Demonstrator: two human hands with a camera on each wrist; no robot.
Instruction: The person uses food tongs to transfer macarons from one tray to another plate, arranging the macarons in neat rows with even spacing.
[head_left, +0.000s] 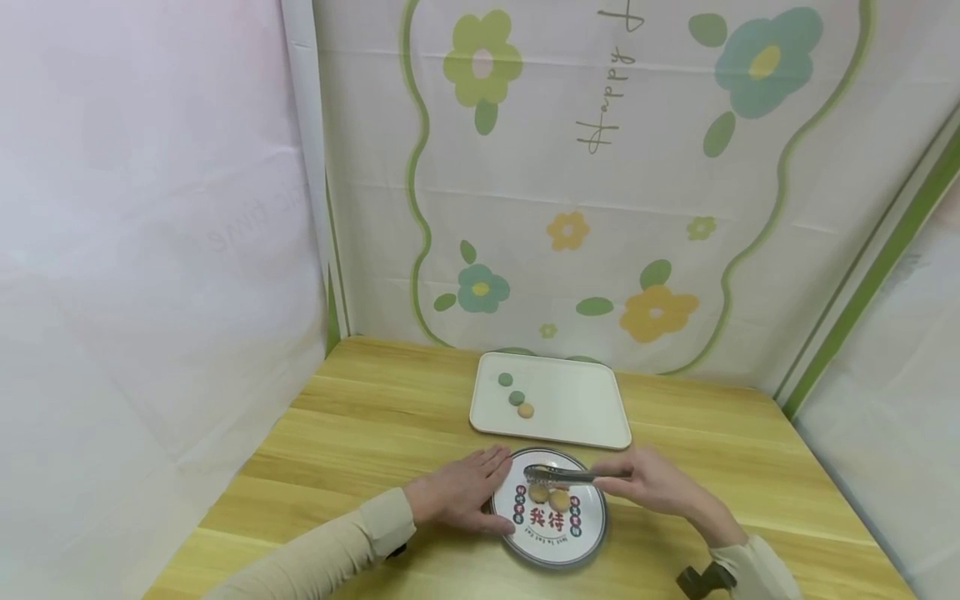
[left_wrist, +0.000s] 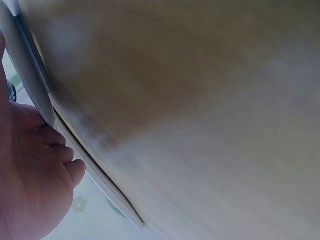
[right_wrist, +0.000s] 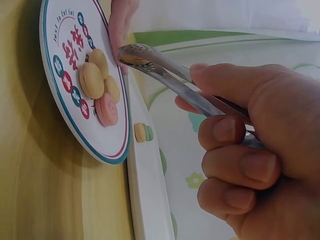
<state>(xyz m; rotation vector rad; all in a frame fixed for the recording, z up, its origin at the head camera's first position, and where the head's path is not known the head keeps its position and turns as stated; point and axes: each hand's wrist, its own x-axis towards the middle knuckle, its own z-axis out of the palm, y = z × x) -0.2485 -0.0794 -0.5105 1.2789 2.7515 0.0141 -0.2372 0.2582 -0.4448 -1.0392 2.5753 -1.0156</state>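
Observation:
My right hand [head_left: 648,479] grips metal tongs [right_wrist: 185,95] over the far part of the round plate [head_left: 551,546]. Between the perforated tong tips is a tan macaron [right_wrist: 134,58], partly hidden by the metal. Lying on the plate are tan macarons [right_wrist: 92,80] and one pink macaron [right_wrist: 106,110]; from the head view the tongs partly cover this group. With its fingers extended, my left hand [head_left: 465,492] rests against the plate's left rim, the thumb at the near side. Only the edge of that hand and the rim show in the left wrist view.
Beyond the plate lies a white rectangular tray [head_left: 573,408], bearing two green macarons [head_left: 506,379] and a tan macaron [head_left: 526,411] on its left half. The wooden table [head_left: 375,417] meets a flower-printed cloth [head_left: 525,208] behind the tray, with white cloth walls at both sides.

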